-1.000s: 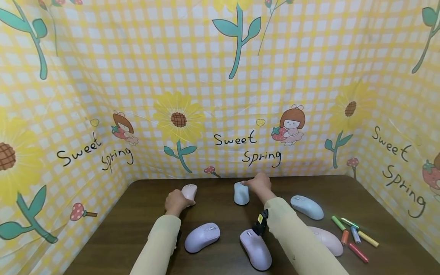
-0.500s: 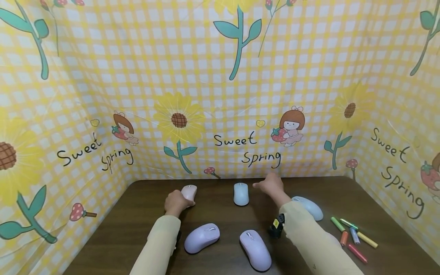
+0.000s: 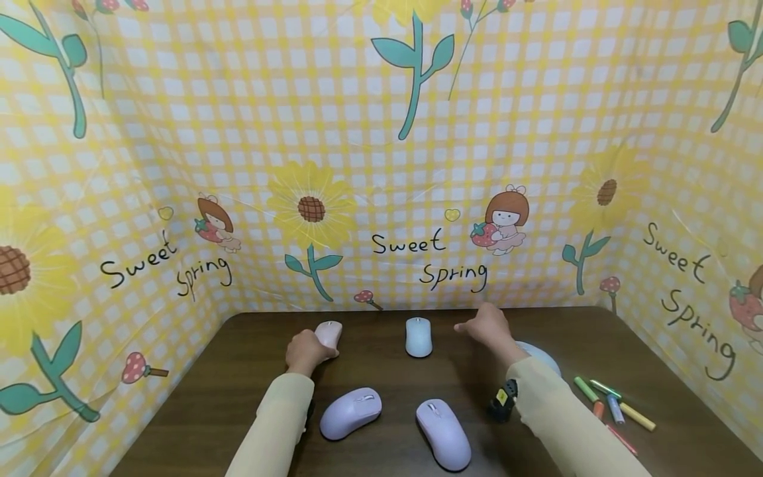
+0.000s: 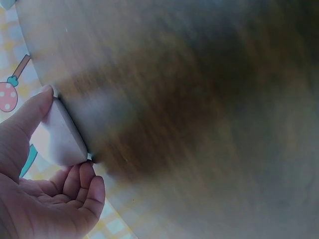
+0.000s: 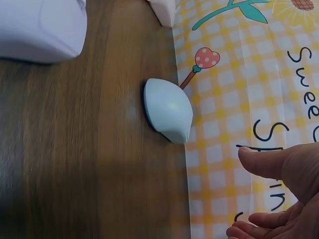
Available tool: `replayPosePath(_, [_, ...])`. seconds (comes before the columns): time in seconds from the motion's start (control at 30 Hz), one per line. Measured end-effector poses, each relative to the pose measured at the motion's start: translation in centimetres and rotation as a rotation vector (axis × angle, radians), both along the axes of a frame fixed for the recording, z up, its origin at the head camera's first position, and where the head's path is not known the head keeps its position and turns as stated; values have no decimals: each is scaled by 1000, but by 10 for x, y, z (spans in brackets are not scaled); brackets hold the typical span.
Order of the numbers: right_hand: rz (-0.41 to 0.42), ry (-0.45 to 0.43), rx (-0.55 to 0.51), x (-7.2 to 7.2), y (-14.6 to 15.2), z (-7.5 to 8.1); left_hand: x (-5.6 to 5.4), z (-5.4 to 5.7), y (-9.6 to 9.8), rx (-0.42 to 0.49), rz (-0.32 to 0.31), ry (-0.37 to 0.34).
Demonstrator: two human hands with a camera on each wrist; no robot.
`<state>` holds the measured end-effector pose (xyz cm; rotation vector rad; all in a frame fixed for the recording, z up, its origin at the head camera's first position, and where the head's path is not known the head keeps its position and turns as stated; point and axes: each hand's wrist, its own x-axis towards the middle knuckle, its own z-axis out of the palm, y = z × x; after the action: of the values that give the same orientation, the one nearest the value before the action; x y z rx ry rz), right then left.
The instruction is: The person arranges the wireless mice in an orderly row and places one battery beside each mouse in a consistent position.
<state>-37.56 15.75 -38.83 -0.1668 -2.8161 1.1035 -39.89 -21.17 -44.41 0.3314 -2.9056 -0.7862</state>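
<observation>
My left hand grips a pale pink computer mouse at the far left of the table. In the left wrist view, the thumb lies at one end of this mouse and the fingertips at the other. A light blue mouse rests near the middle of the table's back edge. To its right, apart from it, is my right hand, holding nothing. The right wrist view shows that hand with thumb and fingers spread, beyond the light blue mouse.
Two lilac mice lie nearer the front. Another light blue mouse is partly hidden behind the right sleeve. Several short coloured sticks lie at the right. A yellow checked cloth stands round the brown table.
My right hand has let go of the light blue mouse and moved right, away from it. The right sleeve now covers the pink mouse at the right. My left hand has stayed put.
</observation>
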Motion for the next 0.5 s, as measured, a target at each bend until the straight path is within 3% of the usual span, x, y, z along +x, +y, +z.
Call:
replayPosePath(0.23, [10, -41, -21, 11, 14, 3, 0, 1, 1, -4, 3, 1])
replayPosePath(0.5, [23, -56, 47, 22, 32, 6, -1, -1, -1, -9, 1, -1])
